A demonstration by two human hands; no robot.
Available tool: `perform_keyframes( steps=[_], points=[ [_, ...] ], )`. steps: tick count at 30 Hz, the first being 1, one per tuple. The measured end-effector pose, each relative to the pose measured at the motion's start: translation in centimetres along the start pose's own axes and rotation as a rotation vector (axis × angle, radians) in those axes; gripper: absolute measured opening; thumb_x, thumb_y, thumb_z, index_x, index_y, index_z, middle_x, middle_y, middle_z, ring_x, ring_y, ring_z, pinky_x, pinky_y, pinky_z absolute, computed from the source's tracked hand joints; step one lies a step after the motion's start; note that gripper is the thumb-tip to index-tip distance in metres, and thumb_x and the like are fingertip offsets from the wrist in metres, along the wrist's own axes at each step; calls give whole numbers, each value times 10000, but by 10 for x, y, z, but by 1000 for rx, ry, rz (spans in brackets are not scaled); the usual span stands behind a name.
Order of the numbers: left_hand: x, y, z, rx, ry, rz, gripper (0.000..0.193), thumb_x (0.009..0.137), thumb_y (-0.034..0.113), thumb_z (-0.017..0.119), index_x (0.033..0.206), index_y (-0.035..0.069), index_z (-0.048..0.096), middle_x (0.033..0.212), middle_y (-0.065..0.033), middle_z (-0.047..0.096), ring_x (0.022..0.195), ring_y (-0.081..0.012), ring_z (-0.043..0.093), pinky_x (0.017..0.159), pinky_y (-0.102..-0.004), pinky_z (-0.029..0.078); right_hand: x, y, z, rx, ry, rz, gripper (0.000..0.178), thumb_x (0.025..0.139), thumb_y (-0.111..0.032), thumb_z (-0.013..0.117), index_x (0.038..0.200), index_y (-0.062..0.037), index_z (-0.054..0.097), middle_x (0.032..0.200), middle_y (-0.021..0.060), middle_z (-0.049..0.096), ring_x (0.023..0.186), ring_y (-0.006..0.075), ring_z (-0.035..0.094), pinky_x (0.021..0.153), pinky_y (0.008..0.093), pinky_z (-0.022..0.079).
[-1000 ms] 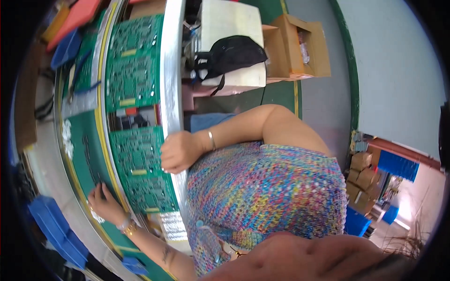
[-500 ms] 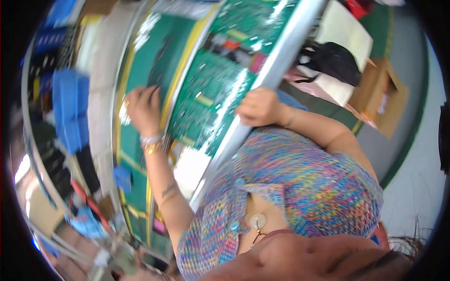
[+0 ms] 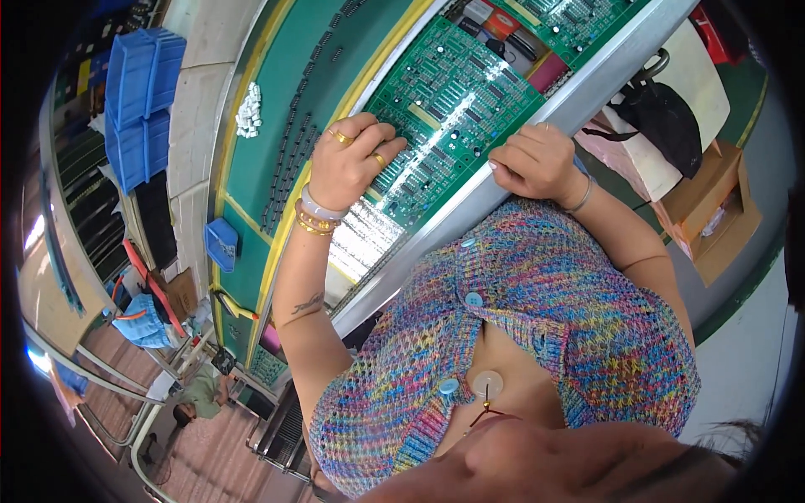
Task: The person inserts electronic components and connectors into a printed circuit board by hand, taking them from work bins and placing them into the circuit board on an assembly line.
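A green circuit board [image 3: 457, 92] filled with black chips and small parts lies between a yellow-edged ledge and a grey metal rail [image 3: 616, 63]. Over its left part is my left hand [image 3: 348, 159], fingers bent and closed downward; whatever they pinch is hidden. My right hand [image 3: 537, 163] is curled into a loose fist against the rail, beside the board's near edge, its inner side out of sight. Left of my left hand, rows of black chips [image 3: 289, 163] lie on a green strip, with a pile of small white parts [image 3: 249, 111] beyond them.
Another green board [image 3: 579, 29] lies farther along the rail. A small blue tray [image 3: 221, 243] sits on the green strip, and larger blue bins [image 3: 142, 109] stand at left. At right are a black bag [image 3: 662, 126] and a cardboard box [image 3: 713, 210]. Another person [image 3: 201, 390] is at lower left.
My left hand has moved right, from above the green strip with the chips to the circuit board. My right hand remains closed at the rail. The whole view has shifted.
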State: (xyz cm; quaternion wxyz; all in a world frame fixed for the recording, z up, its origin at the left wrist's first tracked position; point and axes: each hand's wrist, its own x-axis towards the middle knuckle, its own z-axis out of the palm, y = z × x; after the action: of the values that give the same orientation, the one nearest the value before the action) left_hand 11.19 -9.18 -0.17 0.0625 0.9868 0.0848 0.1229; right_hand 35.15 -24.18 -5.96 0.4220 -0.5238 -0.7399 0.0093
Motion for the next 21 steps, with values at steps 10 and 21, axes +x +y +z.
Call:
perform_keyframes(
  steps=[10,21],
  points=[
    [8,-2,2,14,-60,109,228,664,119,629,882,104,695,978,3,617,979,-179,569,816,-305,490,-3,1,0,13,-15,-2,97,674,-131,700,746,-151,639,651,-27,560,569,141,545,489,293,372],
    [9,-2,-3,26,-130,131,232,682,114,623,902,88,692,990,-1,616,1003,-185,567,837,-312,483,-4,-2,1,15,-5,1,83,682,-139,699,732,-152,634,643,-28,552,557,140,536,491,283,377]
  ],
)
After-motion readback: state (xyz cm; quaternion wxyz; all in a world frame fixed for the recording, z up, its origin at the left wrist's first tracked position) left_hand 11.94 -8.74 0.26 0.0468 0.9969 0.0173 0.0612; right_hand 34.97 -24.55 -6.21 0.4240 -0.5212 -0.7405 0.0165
